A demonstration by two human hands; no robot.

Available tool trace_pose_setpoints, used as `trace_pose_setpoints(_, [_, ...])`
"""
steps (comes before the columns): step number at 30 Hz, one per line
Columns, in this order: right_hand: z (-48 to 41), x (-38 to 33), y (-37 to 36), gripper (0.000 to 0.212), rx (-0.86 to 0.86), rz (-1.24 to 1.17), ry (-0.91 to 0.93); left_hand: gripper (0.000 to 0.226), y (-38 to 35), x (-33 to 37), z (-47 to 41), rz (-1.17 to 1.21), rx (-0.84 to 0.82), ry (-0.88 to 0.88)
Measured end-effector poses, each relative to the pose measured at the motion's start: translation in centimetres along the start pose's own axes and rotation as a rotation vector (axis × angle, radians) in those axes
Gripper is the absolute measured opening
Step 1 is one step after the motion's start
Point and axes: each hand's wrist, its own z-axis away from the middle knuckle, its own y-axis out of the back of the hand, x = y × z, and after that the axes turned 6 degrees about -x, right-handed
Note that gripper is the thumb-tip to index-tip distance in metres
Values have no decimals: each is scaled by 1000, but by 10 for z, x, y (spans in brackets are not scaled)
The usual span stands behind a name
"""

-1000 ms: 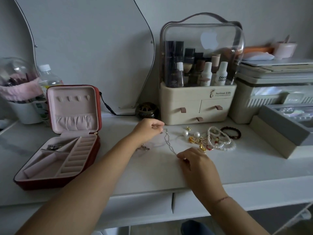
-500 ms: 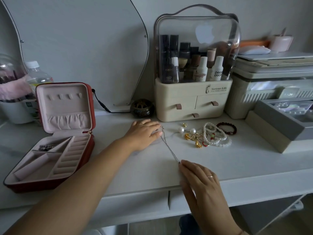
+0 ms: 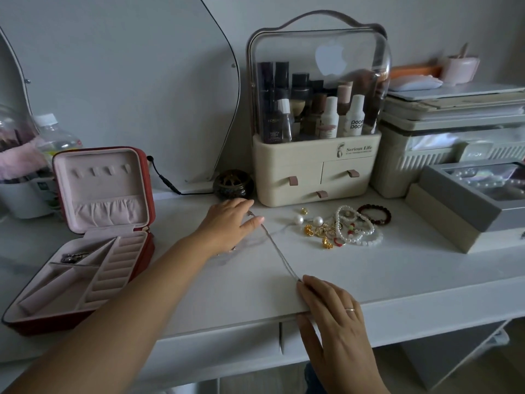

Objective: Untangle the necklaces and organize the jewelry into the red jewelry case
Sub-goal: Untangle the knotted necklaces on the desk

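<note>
Stretching a silver chain necklace (image 3: 279, 255) flat across the white vanity top (image 3: 369, 277), we have one end under each hand. Our left hand (image 3: 227, 223) lies palm down near the back of the top, fingers extended and loosely together, fingertips pressing the far end of the chain; it pins rather than pinches. Our right hand (image 3: 335, 311) sits at the front edge, fingers draped over the lip; its fingertips (image 3: 301, 283) touch the near end of the chain, but we cannot tell whether they pinch it or only press on it.

The chain appears doubled along its length, so some twist may remain; too fine to confirm.

The red jewelry case (image 3: 85, 240) stands open at the left end of the top, well apart from the chain, with a small dark metallic item in its back-left compartment; the other compartments look empty. The remaining jewelry heap (image 3: 341, 227) (pearl earrings, gold pieces, bead bracelets) lies to the right of the chain, near the cream cosmetics organizer (image 3: 315, 172).

Risks, as we judge them:
- The near end lies close to the front edge. If the right fingertips slip, the end could drop over the lip.
- Pulling harder against a hidden knot would tighten it or strain the links.
- Sweeping the chain rightward could snag it in the heap.
</note>
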Motion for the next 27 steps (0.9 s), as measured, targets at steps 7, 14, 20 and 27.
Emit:
trace_pose_setpoints(7, [2,-4,4,45,-45,1,-30,66,-3,9,8,-45,-126,-8])
trace_pose_setpoints(14, [10,-4,3,42,0,34,-81,67,-11,17,-4,-56,-120,-15])
trace_pose_setpoints(20, [10,-6,1,43,-4,16,-106,67,-19,10,-15,3,-90,14])
trace_pose_setpoints(27, [4,-12,9,46,-70,-15,-145,38,4,-10,11,453,104,27])
